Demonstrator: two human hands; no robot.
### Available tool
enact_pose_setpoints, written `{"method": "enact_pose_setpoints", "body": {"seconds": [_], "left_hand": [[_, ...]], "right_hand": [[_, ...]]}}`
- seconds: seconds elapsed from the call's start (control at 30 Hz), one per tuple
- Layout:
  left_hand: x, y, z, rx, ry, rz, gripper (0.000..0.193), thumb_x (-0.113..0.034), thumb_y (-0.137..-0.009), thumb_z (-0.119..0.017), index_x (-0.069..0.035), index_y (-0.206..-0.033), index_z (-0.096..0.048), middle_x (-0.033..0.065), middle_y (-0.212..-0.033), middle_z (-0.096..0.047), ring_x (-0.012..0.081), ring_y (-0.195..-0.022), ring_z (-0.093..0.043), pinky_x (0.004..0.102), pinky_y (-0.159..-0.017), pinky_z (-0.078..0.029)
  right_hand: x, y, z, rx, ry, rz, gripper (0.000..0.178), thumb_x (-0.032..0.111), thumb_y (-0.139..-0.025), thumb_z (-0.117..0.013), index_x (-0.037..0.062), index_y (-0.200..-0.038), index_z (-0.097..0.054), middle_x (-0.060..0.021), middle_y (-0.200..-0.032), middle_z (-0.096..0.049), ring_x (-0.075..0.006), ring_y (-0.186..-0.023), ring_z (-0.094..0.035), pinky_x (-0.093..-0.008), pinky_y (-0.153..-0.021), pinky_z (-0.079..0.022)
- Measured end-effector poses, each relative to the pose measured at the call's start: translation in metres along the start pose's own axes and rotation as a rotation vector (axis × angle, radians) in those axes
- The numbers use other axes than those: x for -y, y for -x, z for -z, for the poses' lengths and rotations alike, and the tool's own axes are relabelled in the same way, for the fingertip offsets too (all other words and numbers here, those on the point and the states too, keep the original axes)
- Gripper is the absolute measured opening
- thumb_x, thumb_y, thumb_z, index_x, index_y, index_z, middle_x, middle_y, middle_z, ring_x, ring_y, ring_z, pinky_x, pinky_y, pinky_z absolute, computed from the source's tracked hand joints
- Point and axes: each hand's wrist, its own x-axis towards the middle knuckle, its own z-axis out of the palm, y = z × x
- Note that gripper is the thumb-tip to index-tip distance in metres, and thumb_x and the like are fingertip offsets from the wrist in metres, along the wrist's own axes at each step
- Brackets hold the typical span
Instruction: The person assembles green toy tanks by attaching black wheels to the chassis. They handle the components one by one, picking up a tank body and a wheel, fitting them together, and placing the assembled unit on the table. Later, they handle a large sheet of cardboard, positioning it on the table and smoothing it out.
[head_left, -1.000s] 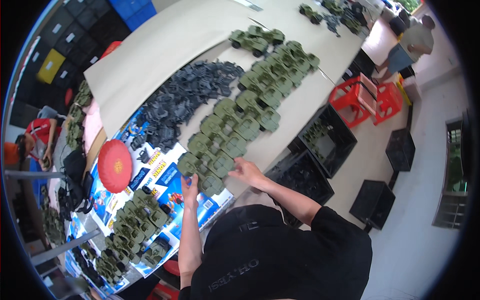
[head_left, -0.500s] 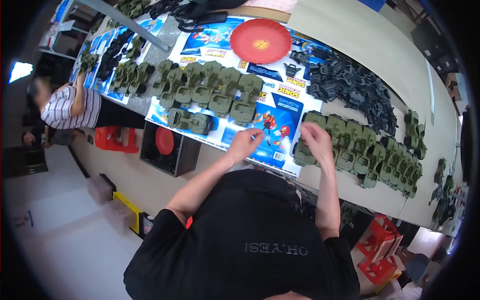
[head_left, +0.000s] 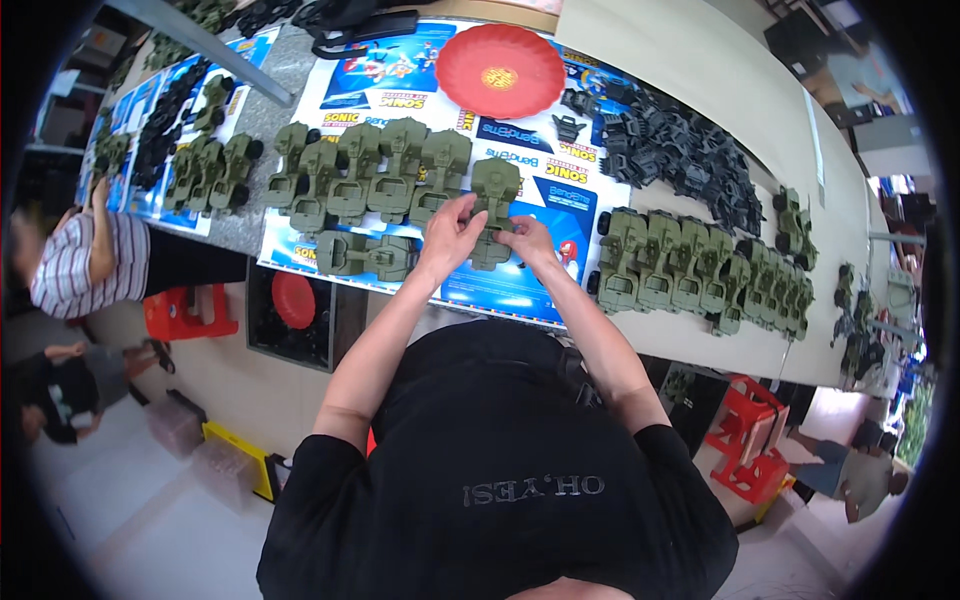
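Between my two hands is an olive-green toy truck body (head_left: 494, 186), lying on the printed sheets at the table's near side. My left hand (head_left: 452, 235) grips its left side with bent fingers. From the other side, my right hand (head_left: 528, 241) has closed fingers on its lower right edge. A row of similar green toy trucks (head_left: 392, 170) stands just left of it, with one lying sideways (head_left: 368, 256) nearer to me. Another green row (head_left: 668, 262) is to the right of my right hand.
Black plastic parts (head_left: 680, 150) lie heaped at the far right of the sheets. A red scalloped tray (head_left: 500, 72) sits at the back. Below the table's edge is a dark crate (head_left: 345, 325). A person in a striped shirt (head_left: 95, 262) works at the left.
Both hands have come together on a green toy truck, the left moving up and left, the right moving left from beside the right-hand row. The whole view has shifted slightly.
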Motion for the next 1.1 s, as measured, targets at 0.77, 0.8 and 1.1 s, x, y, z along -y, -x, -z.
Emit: {"method": "enact_pose_setpoints", "body": {"seconds": [0.77, 0.8, 1.1], "left_hand": [[-0.025, -0.061, -0.087, -0.035, -0.603, 0.112, 0.098, -0.029, -0.059, -0.083, -0.011, -0.136, -0.023, 0.0201, -0.124, -0.040, 0.0363, -0.113, -0.047, 0.0508, -0.089, -0.040], [-0.024, -0.062, -0.084, -0.046, -0.578, 0.139, 0.097, -0.028, -0.060, -0.082, -0.010, -0.136, -0.024, 0.0202, -0.122, -0.042, 0.0365, -0.111, -0.048, 0.0489, -0.089, -0.041], [-0.006, -0.056, -0.079, -0.055, -0.458, 0.239, 0.095, -0.028, -0.055, -0.084, -0.006, -0.130, -0.031, 0.0216, -0.114, -0.051, 0.0382, -0.105, -0.052, 0.0441, -0.088, -0.044]], "right_hand": [[0.016, -0.055, 0.107, -0.466, 0.319, 0.319, 0.023, 0.010, -0.074, -0.059, 0.0028, -0.095, -0.066, -0.0156, -0.090, -0.067, -0.0290, -0.081, -0.065, -0.0342, -0.074, -0.050], [0.026, -0.071, 0.109, -0.481, 0.279, 0.405, 0.026, 0.005, -0.072, -0.058, 0.0029, -0.097, -0.064, -0.0159, -0.094, -0.064, -0.0316, -0.086, -0.062, -0.0367, -0.078, -0.049], [0.028, -0.152, 0.121, -0.398, 0.804, 0.533, 0.027, 0.007, -0.080, -0.059, 0.0069, -0.107, -0.058, -0.0139, -0.106, -0.055, -0.0309, -0.097, -0.055, -0.0413, -0.086, -0.045]]}}
